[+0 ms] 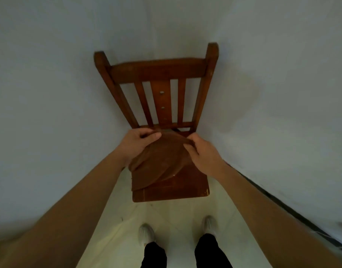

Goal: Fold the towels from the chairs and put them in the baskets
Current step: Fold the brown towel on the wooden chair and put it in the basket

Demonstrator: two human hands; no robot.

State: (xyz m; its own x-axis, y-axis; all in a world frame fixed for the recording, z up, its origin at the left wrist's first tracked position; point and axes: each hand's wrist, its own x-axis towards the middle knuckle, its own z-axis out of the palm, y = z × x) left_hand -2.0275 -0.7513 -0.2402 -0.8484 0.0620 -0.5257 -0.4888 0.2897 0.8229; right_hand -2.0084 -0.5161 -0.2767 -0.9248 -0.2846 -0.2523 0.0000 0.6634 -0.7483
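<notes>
At a dark wooden slat-backed chair (158, 93) set against a pale wall, a person's left hand (136, 144) and right hand (202, 153) each pinch a far corner of the brown cloth towel (158, 161) on its seat, apparently to lift it for folding.

Dim, flat indoor light; soft overall blur; strong wide-angle edge distortion.
</notes>
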